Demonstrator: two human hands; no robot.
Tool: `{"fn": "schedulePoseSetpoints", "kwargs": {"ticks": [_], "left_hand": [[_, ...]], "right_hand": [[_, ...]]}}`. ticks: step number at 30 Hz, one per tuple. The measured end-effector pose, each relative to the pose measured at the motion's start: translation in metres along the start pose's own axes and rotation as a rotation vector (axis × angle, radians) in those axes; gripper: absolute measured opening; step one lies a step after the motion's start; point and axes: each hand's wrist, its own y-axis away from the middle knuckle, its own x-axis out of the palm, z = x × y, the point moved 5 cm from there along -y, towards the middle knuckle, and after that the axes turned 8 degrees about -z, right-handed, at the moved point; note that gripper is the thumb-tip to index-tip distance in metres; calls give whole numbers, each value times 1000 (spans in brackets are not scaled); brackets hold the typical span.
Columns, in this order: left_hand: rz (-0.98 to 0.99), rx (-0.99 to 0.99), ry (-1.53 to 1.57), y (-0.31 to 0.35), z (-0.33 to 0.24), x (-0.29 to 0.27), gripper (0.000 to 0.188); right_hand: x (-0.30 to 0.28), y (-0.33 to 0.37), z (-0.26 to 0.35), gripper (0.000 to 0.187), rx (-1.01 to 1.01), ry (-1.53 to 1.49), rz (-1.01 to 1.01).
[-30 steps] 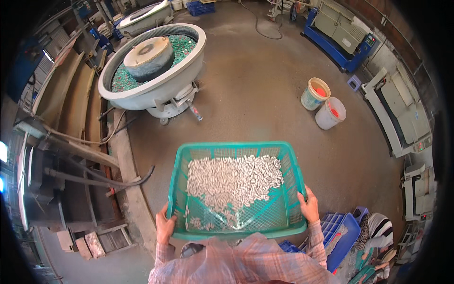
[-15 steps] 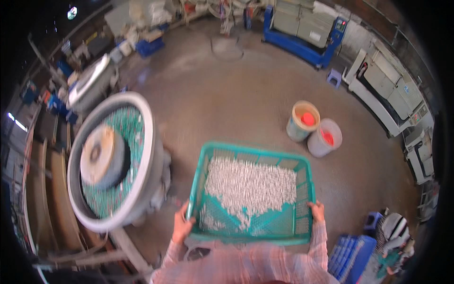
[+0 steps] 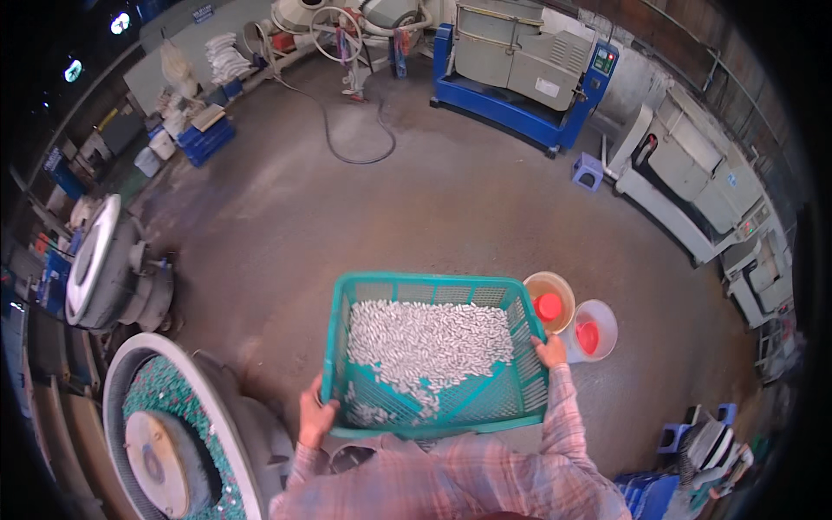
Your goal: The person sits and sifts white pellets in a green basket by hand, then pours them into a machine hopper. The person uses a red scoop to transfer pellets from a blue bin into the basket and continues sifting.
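Observation:
A green plastic basket [image 3: 485, 426] with mesh walls is held level in front of my body. Many small silvery-white oblong pieces [image 3: 429, 338] cover most of its bottom, thickest toward the far side; green mesh shows through near the front and right. My left hand [image 3: 316, 414] grips the basket's left rim near the front corner. On the opposite side, my right hand [image 3: 549, 351] is closed round the right rim. The fingers of both hands are partly hidden by the basket wall.
A round vibratory bowl [image 3: 186, 355] with green media stands at left, another bowl machine [image 3: 108, 260] beyond it. Two buckets [image 3: 598, 334] with red scoops are right of the basket. A hose [image 3: 360, 162], a purple stool [image 3: 588, 172] and a blue-framed machine [image 3: 511, 104] lie ahead; a person [image 3: 715, 455] crouches at lower right.
I have moved forward with the basket: the large bowl slides back toward the lower left, and the buckets are now beside the basket's right edge. Both hands keep their hold.

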Motion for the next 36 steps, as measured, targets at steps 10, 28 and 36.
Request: {"fn": "schedulePoseSetpoints", "kwargs": {"ticks": [10, 28, 36], "left_hand": [[229, 125, -212, -300, -57, 161, 59], [243, -12, -7, -781, -172, 388, 53], [675, 312, 183, -1011, -454, 563, 57]], "right_hand": [[1, -161, -13, 33, 369, -450, -215], [78, -700, 71, 42, 579, -792, -234], [-132, -846, 214, 37, 614, -1637, -122]]}}
